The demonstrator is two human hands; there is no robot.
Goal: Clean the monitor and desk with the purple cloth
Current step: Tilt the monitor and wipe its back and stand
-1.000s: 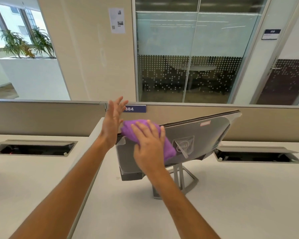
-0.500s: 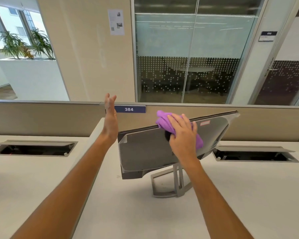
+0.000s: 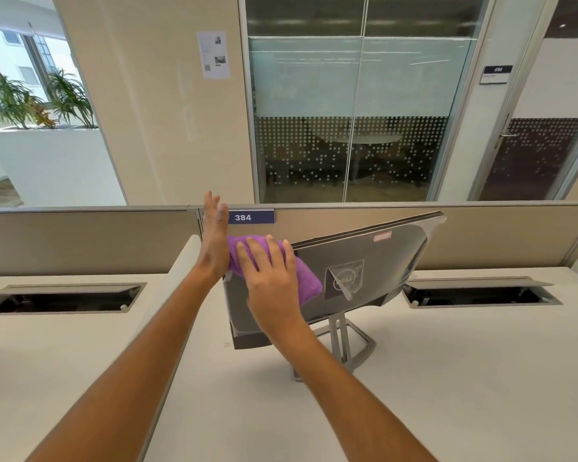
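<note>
right hand (image 3: 274, 278), fingers flat and spread, pressed fuzzy purple cloth (image 3: 306, 281) on smooth grey monitor (image 3: 374, 261) back; i saw left hand (image 3: 214, 241) fingers straight together at its left edge.

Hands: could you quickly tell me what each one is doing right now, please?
Left hand: open, fingers straight, at the monitor's left edge.
Right hand: open, fingers flat, pressing the purple cloth against the monitor.

Person, head view — two bare forearms and two bare hands, unsleeved to the frame's lower edge. Left hand (image 3: 214, 243): no ring, watch or band visible. Right hand (image 3: 272, 278): likewise unadorned — short nails, no glove.
</note>
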